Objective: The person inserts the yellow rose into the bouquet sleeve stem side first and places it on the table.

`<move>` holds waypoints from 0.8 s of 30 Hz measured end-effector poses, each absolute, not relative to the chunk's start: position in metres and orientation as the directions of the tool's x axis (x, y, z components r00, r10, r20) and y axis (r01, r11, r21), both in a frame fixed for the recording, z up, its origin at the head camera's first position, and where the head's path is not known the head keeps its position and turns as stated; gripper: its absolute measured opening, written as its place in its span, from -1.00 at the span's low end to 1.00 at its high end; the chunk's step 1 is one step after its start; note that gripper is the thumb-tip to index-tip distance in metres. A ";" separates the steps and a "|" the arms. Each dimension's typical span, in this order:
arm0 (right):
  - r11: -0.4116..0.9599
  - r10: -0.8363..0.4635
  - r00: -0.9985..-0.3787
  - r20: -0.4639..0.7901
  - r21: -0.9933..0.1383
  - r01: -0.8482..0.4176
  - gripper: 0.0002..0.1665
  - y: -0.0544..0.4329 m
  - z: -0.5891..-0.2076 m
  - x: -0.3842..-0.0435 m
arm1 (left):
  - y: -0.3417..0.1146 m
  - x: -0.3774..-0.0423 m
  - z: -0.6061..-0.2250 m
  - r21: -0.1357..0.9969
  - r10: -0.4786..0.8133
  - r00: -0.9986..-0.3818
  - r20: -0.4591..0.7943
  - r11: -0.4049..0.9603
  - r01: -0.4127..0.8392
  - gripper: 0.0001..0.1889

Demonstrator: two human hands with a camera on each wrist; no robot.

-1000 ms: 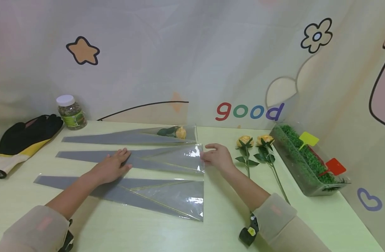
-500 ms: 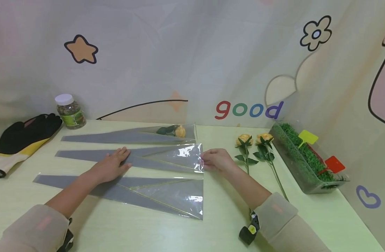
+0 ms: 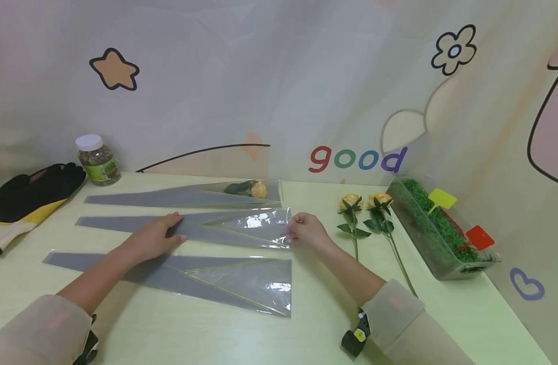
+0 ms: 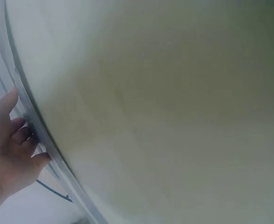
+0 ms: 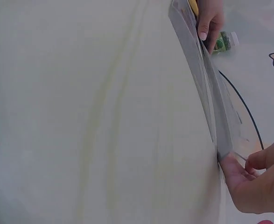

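Pinching the middle bag (image 3: 231, 227) with right hand (image 3: 310, 234)
Left hand (image 3: 153, 238) is resting relaxed atop; light pressure could cause slipping.

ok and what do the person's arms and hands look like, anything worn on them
The left sleeve and right sleeve are pale beige with wide cuffs, each showing a faint pinkish patch. The left hand and right hand are bare, without gloves. A black device shows under each wrist; the right device has a small yellow marking.
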State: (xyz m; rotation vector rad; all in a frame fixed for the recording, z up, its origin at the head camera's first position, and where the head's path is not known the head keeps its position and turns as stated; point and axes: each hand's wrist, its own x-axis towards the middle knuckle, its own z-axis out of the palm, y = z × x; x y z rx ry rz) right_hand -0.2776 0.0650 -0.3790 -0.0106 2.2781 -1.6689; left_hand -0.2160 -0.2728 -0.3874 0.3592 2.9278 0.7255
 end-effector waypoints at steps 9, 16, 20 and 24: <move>0.381 -0.142 -0.970 -0.196 -0.915 0.129 -0.91 0.056 -0.377 -0.270 | -0.275 -0.221 -0.378 0.485 0.235 -0.968 -0.085 0.859 0.166 -0.27; 0.429 -0.145 -0.972 -0.187 -0.897 0.108 -0.84 0.056 -0.374 -0.269 | -0.248 -0.230 -0.359 0.487 0.273 -0.962 -0.031 0.844 0.224 -0.29; 0.434 -0.140 -0.972 -0.186 -0.894 0.109 -0.85 0.056 -0.375 -0.271 | -0.215 -0.239 -0.351 0.491 0.325 -0.946 0.014 0.822 0.290 -0.31; 0.433 -0.139 -0.969 -0.204 -0.892 0.126 -0.85 0.056 -0.376 -0.270 | -0.186 -0.248 -0.352 0.510 0.390 -0.920 0.050 0.782 0.359 -0.30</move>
